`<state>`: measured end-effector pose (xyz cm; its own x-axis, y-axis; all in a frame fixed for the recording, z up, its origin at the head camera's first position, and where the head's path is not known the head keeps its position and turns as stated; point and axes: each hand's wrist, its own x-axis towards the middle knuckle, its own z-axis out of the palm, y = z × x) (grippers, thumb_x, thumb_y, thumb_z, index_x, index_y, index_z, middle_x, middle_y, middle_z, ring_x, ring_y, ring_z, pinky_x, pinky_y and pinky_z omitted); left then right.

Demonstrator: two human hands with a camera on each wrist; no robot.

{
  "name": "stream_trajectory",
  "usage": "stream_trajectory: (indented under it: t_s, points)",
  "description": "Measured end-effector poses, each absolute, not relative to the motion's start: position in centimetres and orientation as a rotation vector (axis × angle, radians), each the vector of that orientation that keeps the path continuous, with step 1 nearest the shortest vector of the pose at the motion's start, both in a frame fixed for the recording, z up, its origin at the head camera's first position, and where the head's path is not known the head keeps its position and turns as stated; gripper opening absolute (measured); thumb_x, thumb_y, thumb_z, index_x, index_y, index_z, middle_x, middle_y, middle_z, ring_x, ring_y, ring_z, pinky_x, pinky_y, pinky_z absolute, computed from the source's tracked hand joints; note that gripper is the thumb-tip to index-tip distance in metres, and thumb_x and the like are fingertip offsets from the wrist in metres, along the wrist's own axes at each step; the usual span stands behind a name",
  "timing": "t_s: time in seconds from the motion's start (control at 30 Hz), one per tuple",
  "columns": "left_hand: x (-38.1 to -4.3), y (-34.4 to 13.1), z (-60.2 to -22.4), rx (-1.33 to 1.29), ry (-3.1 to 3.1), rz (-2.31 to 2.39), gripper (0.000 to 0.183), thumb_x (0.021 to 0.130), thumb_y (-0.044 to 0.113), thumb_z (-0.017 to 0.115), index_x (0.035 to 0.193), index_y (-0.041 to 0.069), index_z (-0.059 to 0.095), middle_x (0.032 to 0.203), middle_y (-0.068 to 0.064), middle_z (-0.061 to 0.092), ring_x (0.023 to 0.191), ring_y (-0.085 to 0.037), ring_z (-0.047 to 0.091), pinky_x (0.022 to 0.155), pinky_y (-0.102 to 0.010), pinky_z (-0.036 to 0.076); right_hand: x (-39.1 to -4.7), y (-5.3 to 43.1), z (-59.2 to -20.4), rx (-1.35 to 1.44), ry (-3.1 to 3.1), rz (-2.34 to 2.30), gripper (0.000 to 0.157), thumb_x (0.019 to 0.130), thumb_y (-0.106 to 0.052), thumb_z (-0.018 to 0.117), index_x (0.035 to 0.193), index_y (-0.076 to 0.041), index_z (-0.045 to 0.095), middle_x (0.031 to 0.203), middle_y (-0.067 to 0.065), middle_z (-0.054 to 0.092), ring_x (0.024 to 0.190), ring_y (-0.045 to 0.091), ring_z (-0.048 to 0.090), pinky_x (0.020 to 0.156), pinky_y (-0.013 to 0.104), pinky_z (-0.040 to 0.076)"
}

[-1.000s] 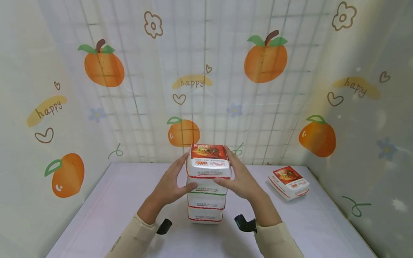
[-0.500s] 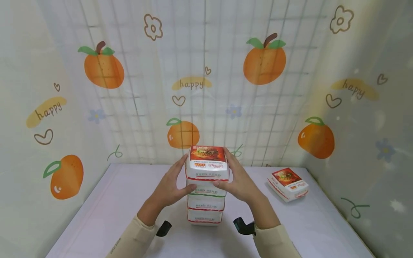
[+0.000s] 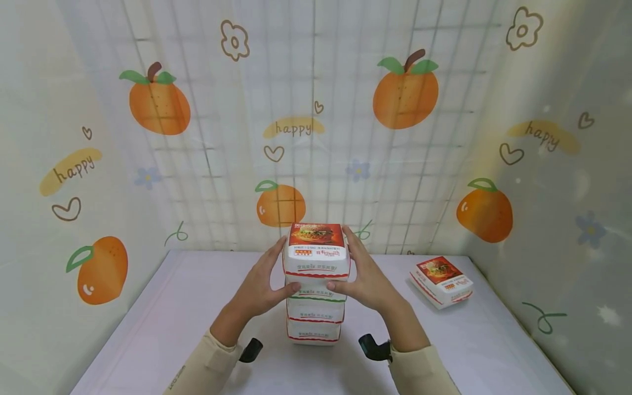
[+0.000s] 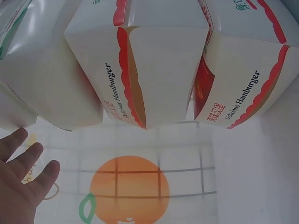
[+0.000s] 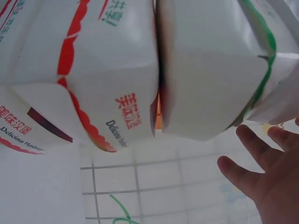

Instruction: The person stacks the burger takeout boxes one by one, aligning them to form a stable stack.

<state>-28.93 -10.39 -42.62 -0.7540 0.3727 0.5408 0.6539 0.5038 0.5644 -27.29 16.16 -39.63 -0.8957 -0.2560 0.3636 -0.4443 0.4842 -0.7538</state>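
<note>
Several white hamburger boxes stand in one stack. The top box has a red burger picture on its lid and a red wavy edge. Below it, the second box shows a green edge; the lower boxes have red edges. My left hand lies along the stack's left side, its fingers beside the top box and its thumb at the second box's front. Mirroring it, my right hand is at the right side. In both wrist views the visible fingers are spread and fairly straight.
Another hamburger box sits apart, turned at an angle, toward the back right of the white table. Behind the table hangs a curtain printed with oranges, with a wire grid showing through. A black wrist camera juts from the right cuff.
The top box has shifted very slightly left, and both hands have moved with it. Everything else stays put, apart from a small shift of the head view.
</note>
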Motion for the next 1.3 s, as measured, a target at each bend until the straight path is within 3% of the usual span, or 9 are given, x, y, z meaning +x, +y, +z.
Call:
stream_trajectory:
  t_s: [0.6, 0.8, 1.3]
  points:
    - [-29.12, -10.27, -42.59, -0.875, -2.380, -1.113, 0.093, 0.083, 0.060, 0.066, 0.156, 0.036, 0.013, 0.155, 0.007, 0.029, 0.139, -0.021, 0.032, 0.098, -0.064, 0.037, -27.37, 16.46, -39.70, 0.622, -2.521, 1.375, 0.111, 0.072, -0.051, 0.081, 0.153, -0.046, 0.005, 0.158, -0.003, 0.021, 0.136, 0.039, 0.033, 0.097, 0.070, 0.032]
    - [-29.22, -10.21, -42.51, -0.855, -2.394, -1.098, 0.093, 0.083, 0.061, 0.065, 0.156, 0.036, 0.013, 0.155, 0.008, 0.029, 0.139, -0.021, 0.032, 0.098, -0.063, 0.038, -27.50, 16.51, -39.60, 0.643, -2.518, 1.377, 0.110, 0.074, -0.051, 0.080, 0.154, -0.043, 0.005, 0.160, -0.003, 0.015, 0.137, 0.042, 0.032, 0.097, 0.072, 0.030]
    - [-29.33, -10.31, -42.72, -0.868, -2.388, -1.102, 0.092, 0.084, 0.060, 0.064, 0.156, 0.037, 0.011, 0.156, 0.008, 0.028, 0.140, -0.021, 0.030, 0.099, -0.064, 0.036, -27.40, 16.55, -39.60, 0.640, -2.521, 1.439, 0.109, 0.074, -0.049, 0.081, 0.152, -0.049, 0.005, 0.160, -0.002, 0.015, 0.134, 0.048, 0.031, 0.095, 0.073, 0.030]
